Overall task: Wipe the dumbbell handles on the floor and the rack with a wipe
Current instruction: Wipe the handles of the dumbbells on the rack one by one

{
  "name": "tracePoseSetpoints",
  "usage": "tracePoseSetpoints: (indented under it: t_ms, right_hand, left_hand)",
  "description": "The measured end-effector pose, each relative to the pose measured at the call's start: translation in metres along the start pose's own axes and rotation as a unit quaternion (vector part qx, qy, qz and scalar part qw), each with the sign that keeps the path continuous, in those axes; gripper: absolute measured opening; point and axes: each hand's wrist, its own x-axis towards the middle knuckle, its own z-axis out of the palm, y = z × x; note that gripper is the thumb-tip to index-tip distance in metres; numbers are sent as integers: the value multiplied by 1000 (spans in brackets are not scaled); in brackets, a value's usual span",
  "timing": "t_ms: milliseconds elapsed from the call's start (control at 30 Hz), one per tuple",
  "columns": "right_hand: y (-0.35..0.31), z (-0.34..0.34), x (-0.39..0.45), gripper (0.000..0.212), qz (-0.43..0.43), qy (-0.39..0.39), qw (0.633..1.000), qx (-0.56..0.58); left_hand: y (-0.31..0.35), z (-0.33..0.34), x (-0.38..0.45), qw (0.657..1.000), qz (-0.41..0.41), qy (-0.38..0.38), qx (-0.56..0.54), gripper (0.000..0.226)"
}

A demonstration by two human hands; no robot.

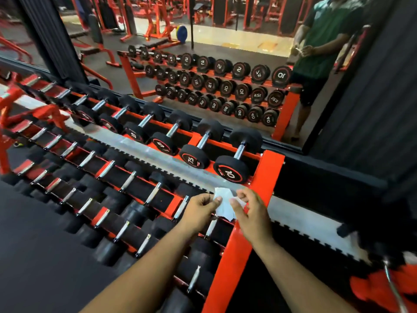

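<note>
Both hands are out in front, over the near end of the red rack (268,175). The left hand (200,210) and the right hand (250,211) each pinch a side of a small white wipe (223,203) and hold it up between them. Black dumbbells (234,159) with shiny handles sit in rows on the rack, and a big mirror (203,53) stands behind them.

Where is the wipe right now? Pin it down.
In the head view, lower centre-right: the wipe is pinched between the left hand and right hand, beside the rack's orange end post.
</note>
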Motion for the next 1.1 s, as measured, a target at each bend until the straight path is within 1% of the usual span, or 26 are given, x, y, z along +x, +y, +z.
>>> tracePoseSetpoints:
  t_ms: [67, 133, 233, 300, 400, 467, 533, 567, 600, 700, 767, 833, 867, 900, 933, 967, 1000, 1033, 1067, 1100]
  right_hand:
    - [-8, -1, -13, 42, -40, -23, 998, -52]
    - [-12, -3, -21, 39, -64, -33, 993, -89]
    - [-17, -11, -30, 20, -49, -35, 996, -68]
    - [-18, -20, -37, 10, -56, -25, 997, -51]
    - [-20, -31, -50, 21, -67, -27, 997, -18]
    - [-19, -36, -61, 20, -29, -32, 999, 28]
    - [-16, -40, -71, 15, 35, -18, 996, 76]
    - [-14, -42, -75, 19, 57, -11, 994, 92]
    - [-13, -43, -82, 20, 69, -13, 992, 102]
    - [-19, -39, -93, 14, 73, -29, 992, 98]
    - [-26, -34, -93, 7, 115, -20, 988, 98]
    - [-33, -31, -90, 21, 171, 2, 978, 121]
    - [-38, -30, -89, 26, 170, 20, 979, 111]
    - [-41, -31, -88, 30, 148, 33, 984, 90]
    - [-48, -30, -89, 39, 109, 28, 992, 60]
    - [-53, -29, -90, 50, 57, -4, 997, 43]
    - [-59, -27, -90, 59, 13, -56, 998, 28]
    - [-65, -20, -90, 64, -14, -123, 992, 17]
    - [-72, -16, -89, 64, -12, -192, 981, 18]
    - [-76, -6, -88, 58, 9, -239, 970, 32]
  left_hand:
    - [5, 1, -15, 1000, 1, -7, -5, 34]
    - [11, 6, -30, 1000, 0, -14, -22, 31]
    - [12, 12, -48, 999, 7, -15, -45, 32]
    - [12, 16, -62, 999, 15, 2, -34, 33]
    - [10, 21, -75, 999, 9, 39, -3, 30]
    - [3, 25, -83, 999, 11, 39, 18, 30]
    - [-2, 27, -91, 998, 17, 47, 36, 32]
    - [-4, 27, -94, 997, 21, 55, 46, 33]
    - [-7, 27, -99, 996, 28, 60, 54, 33]
    - [-8, 26, -111, 995, 40, 55, 72, 34]
    - [-6, 23, -120, 995, 44, 49, 77, 34]
    - [-5, 16, -124, 994, 46, 48, 83, 35]
    - [-3, 10, -127, 994, 51, 47, 87, 37]
    - [-2, 6, -127, 994, 53, 42, 90, 39]
    - [-2, -2, -128, 994, 53, 35, 87, 39]
    - [0, -7, -128, 994, 53, 29, 88, 38]
    - [2, -12, -128, 994, 52, 24, 89, 36]
    - [5, -20, -128, 994, 53, 14, 90, 34]
    - [6, -26, -128, 994, 55, 3, 90, 32]
    - [8, -35, -127, 994, 61, -9, 90, 29]
